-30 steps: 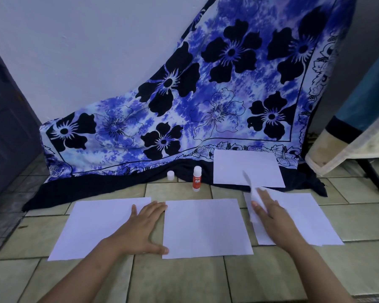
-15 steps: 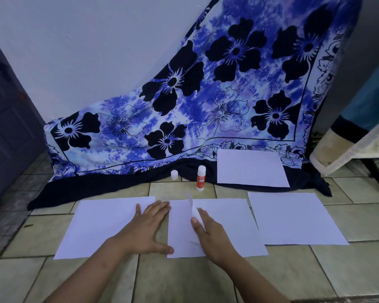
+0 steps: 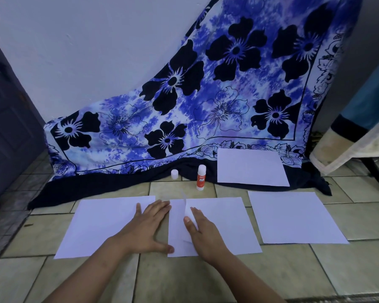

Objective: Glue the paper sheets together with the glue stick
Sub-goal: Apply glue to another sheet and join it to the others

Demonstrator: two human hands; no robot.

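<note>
Left hand [image 3: 150,228] lies flat, grip spread, on the left sheet's [image 3: 101,224] edge. Right hand [image 3: 202,232] pinches a paper strip [image 3: 187,212] over the middle sheet [image 3: 225,224]. Glue stick [image 3: 201,177] stands upright on the floor [image 3: 184,278] just beyond.

Left sheet [image 3: 101,224]: on the floor [image 3: 184,281], left of the middle sheet [image 3: 223,221].
Right sheet [image 3: 293,217]: right of the middle sheet, apart.
Far sheet [image 3: 249,167]: behind the right sheet, on the cloth [image 3: 184,119].
Glue stick [image 3: 201,177]: upright behind the middle sheet.
Cap [image 3: 174,174]: near the stick's left.
Left hand [image 3: 147,228]: flat across the left and middle sheets' gap.
Right hand [image 3: 202,232]: on the middle sheet, holding a strip [image 3: 187,215].
</note>
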